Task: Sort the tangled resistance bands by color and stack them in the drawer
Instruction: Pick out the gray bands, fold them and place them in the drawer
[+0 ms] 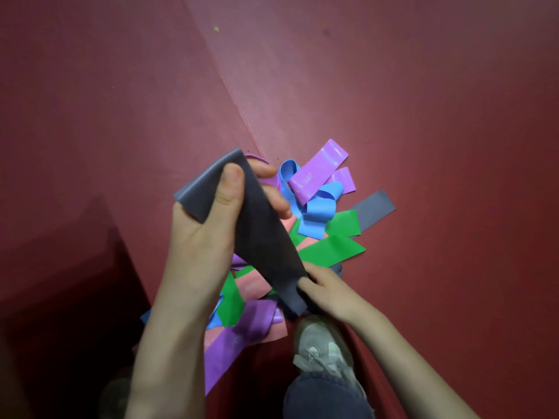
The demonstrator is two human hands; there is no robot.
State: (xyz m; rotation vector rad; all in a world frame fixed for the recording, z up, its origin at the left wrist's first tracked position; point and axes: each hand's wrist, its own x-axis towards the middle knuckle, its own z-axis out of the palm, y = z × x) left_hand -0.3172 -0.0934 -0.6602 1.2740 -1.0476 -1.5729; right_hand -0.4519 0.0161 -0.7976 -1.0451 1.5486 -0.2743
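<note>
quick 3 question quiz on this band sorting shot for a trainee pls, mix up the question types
1. True or false: both hands hold the same grey band.
2. Multiple choice: the pile of bands lies on (a) a white table, (b) a dark red floor, (c) an open drawer.
3. Short answer: apart from grey, which band colours show in the pile?

Key
1. True. The left hand grips its upper end and the right hand pinches its lower end.
2. b, the dark red floor; no drawer is in view.
3. Purple, blue, green and pink.
</note>
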